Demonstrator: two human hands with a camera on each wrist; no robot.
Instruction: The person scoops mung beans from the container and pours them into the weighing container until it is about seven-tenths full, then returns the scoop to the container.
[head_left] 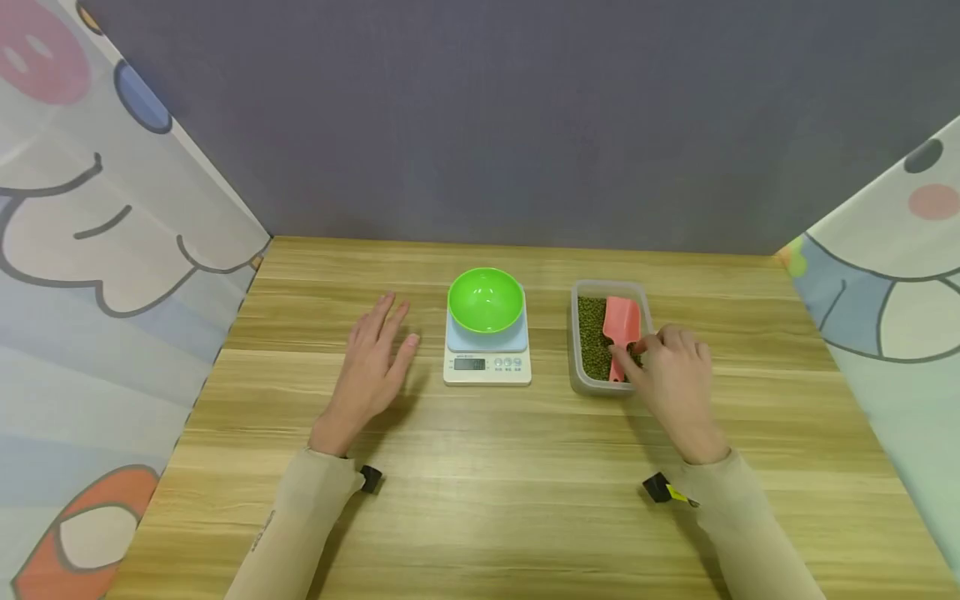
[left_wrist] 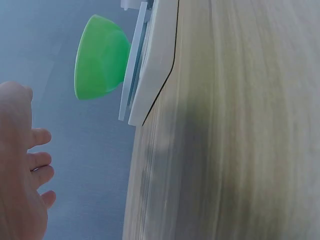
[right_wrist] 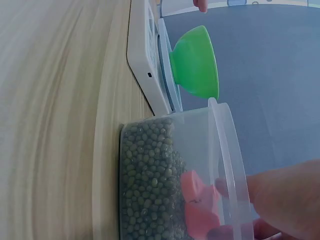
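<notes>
A pink scoop (head_left: 622,318) lies on the green beans (head_left: 592,342) inside a clear plastic container (head_left: 576,354). My right hand (head_left: 678,379) reaches over the container's right side, thumb and fingertips at either side of the scoop's handle. Through the container wall in the right wrist view, the pink scoop (right_wrist: 200,210) shows between the thumb and fingers. A bright green bowl (head_left: 486,300) stands upright on a white kitchen scale (head_left: 487,375); its inside looks bare. Left of the scale, my left hand (head_left: 367,367) is held with fingers spread, holding nothing.
The wooden table (head_left: 480,483) ends at a grey wall panel (head_left: 495,125) behind the scale. Printed cartoon sheets (head_left: 90,333) hang at the left and right. The scale stands between the left hand and the container, with a gap of bare wood on both sides.
</notes>
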